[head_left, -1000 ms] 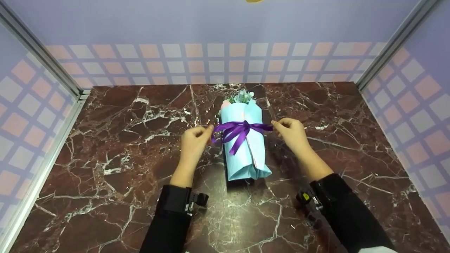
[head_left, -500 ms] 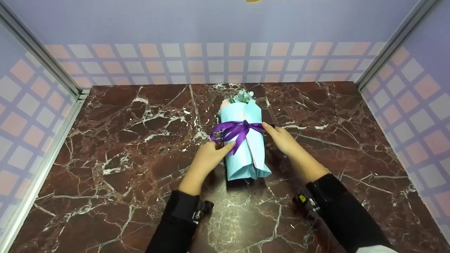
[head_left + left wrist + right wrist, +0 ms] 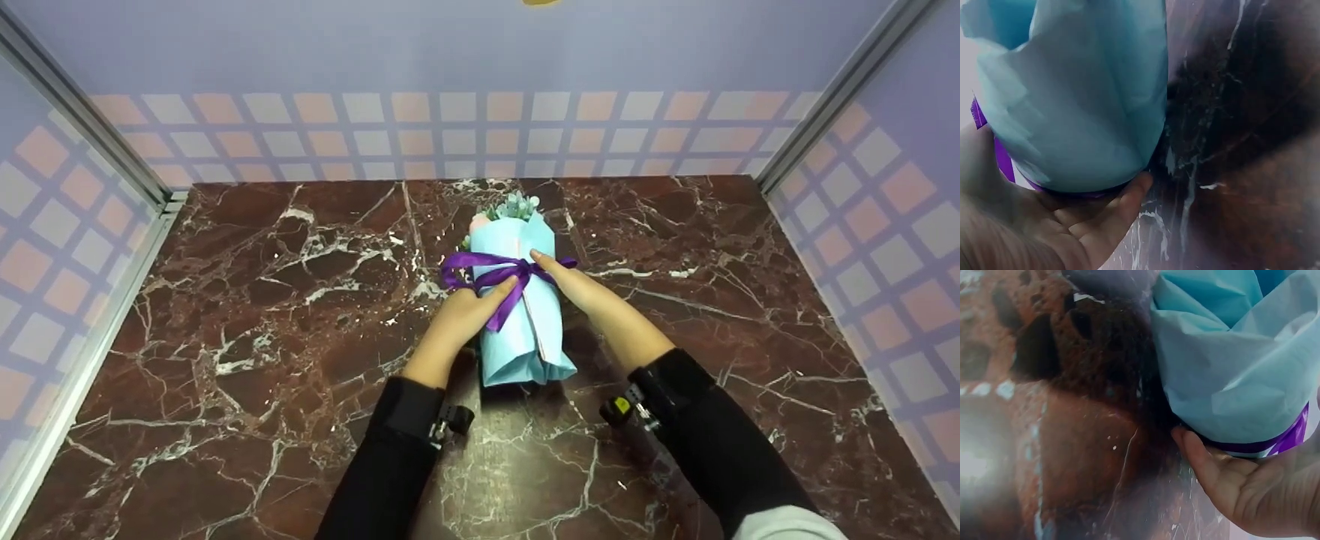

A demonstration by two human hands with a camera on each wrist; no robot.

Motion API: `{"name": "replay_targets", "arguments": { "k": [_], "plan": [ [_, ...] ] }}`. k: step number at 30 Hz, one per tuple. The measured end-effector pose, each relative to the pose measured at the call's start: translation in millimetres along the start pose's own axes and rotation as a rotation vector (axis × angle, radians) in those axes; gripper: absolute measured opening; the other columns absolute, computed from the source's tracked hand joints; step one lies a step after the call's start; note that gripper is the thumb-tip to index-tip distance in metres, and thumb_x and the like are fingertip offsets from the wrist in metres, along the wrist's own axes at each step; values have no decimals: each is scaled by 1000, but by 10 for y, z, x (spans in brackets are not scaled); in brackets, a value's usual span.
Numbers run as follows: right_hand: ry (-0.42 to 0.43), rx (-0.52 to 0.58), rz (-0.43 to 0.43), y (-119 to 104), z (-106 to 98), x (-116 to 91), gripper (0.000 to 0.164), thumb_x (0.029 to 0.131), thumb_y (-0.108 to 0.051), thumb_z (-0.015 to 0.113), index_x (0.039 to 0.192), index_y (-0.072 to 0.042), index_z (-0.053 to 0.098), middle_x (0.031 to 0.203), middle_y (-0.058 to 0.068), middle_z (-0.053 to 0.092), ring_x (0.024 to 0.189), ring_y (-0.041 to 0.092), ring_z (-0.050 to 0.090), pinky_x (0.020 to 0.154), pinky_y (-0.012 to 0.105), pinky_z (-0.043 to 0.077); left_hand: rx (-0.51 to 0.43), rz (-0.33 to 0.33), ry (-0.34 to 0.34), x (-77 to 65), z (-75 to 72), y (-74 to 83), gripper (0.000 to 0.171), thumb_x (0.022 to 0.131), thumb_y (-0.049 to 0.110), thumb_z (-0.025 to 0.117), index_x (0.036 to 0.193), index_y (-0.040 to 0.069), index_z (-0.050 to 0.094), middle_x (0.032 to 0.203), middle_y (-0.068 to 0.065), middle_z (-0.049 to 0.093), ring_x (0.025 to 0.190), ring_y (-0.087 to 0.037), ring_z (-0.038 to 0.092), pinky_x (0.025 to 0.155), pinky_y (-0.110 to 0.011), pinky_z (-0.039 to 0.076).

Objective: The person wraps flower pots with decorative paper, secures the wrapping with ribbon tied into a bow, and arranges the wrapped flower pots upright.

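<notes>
A bouquet (image 3: 525,341) in light blue wrapping paper lies on the marble table, its flowers (image 3: 515,206) pointing to the far side. Round its middle runs a purple ribbon (image 3: 508,309), knotted on top with loops and loose tails. My left hand (image 3: 461,319) holds the left side, thumb over the ribbon. On the other side my right hand (image 3: 589,289) holds the bouquet with its thumb near the knot. Both wrist views show fingers (image 3: 1123,208) wrapped along the paper's side by the ribbon band. In the right wrist view the fingertips (image 3: 1182,436) reach the underside.
The dark red marble table (image 3: 262,322) spreads out on all sides of the bouquet. A checked lilac wall (image 3: 375,135) stands behind it, with side walls and metal corner frames left and right.
Both hands have let go of the ribbon loops they pinched one second ago. They have moved inward and now hold the bouquet's sides, thumbs on top.
</notes>
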State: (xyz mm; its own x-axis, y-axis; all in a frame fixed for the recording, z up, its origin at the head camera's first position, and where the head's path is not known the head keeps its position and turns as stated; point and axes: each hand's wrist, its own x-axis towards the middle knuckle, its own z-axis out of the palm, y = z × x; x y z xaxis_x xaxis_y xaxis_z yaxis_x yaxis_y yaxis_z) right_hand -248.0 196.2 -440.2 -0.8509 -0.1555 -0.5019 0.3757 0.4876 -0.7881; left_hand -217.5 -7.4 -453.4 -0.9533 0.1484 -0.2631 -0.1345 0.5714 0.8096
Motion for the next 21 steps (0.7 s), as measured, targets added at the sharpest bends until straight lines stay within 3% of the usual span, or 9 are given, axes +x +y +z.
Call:
{"name": "replay_targets", "arguments": {
  "k": [5,13,18,21],
  "plan": [
    [2,-6,2,-36,25,38,87,92,-66,42,144,3,41,145,20,43,129,31,43,111,41,31,-14,-4,-17,54,-19,38,97,83,78,46,118,-11,64,122,-31,59,109,-40,60,93,-45,49],
    [-3,-65,-29,46,28,-14,87,88,-64,53,145,2,41,147,20,41,134,33,38,113,47,26,-80,-21,-24,84,-28,10,98,85,76,46,128,-11,56,128,-30,56,112,-41,58,95,-46,48],
    [25,2,-9,97,66,-37,91,84,-62,62,144,3,42,146,20,43,133,33,39,113,48,26,-140,-16,-36,123,-20,19,92,85,71,52,131,-9,55,130,-28,55,115,-39,57,96,-46,47],
    [67,77,-16,130,97,-58,82,84,-58,66,136,4,51,136,19,52,127,31,45,111,46,31,-192,-3,-47,138,-14,28,84,85,66,58,127,-7,58,126,-27,58,112,-37,59,95,-44,48]
  ]
}}
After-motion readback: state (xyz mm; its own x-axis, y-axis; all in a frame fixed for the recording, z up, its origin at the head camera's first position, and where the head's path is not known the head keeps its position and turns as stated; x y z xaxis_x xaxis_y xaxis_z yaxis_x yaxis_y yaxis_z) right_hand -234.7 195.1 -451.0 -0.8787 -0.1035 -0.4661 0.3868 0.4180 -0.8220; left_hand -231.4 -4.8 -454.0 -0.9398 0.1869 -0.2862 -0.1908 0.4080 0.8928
